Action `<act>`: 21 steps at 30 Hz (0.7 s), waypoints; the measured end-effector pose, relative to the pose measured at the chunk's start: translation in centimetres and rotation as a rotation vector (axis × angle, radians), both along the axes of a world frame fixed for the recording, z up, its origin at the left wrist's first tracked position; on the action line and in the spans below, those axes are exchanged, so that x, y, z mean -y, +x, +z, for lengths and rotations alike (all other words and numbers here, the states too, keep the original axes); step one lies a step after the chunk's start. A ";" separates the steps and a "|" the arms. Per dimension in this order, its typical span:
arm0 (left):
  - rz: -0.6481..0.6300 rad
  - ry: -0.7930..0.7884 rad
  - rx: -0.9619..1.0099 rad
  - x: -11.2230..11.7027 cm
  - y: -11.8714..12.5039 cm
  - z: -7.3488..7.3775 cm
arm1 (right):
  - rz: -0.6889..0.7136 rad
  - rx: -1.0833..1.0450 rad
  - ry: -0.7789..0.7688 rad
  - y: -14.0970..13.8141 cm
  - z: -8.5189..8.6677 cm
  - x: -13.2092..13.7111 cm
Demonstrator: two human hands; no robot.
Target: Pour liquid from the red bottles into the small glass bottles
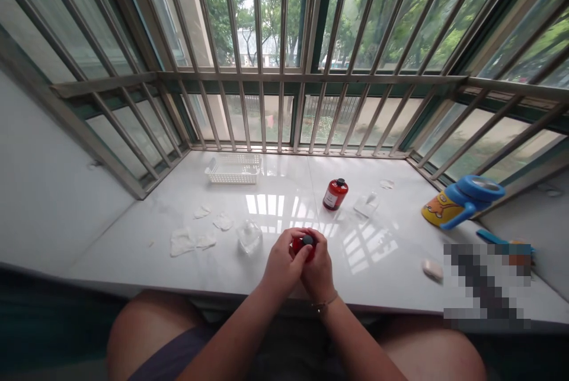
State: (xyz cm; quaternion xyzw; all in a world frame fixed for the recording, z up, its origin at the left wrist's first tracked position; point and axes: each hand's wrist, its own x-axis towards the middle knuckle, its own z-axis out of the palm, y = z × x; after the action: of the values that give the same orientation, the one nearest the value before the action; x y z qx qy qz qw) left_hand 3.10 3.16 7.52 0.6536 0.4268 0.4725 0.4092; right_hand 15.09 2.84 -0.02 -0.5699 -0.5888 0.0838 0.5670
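Note:
I hold a small red bottle (pixel 303 246) with a black cap between both hands, just above the near part of the white sill (pixel 133 250). My right hand (pixel 318 271), with a thin bracelet at the wrist, is wrapped around its body. The fingers of my left hand (pixel 281 263) are closed on the cap end. A second red bottle with a black cap (pixel 335 194) stands upright farther back, a little to the right of my hands.
A white slotted basket (pixel 234 168) sits at the back left. Crumpled white pads (pixel 182 242) and clear plastic wrappers (pixel 249 236) lie left of my hands. A blue and yellow child's cup (pixel 462 200) lies at the right. Window bars (pixel 284 79) enclose the sill.

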 end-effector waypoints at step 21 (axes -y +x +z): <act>0.325 -0.079 0.016 -0.5 -8.7 1.6 | 0.070 0.005 0.024 0.3 1.1 0.3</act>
State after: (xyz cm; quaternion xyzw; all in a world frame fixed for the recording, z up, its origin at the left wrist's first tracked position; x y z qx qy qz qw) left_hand -5.64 3.63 9.12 0.5558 0.5418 0.5204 0.3559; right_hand 15.36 2.56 1.11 -0.5424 -0.6107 0.0948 0.5690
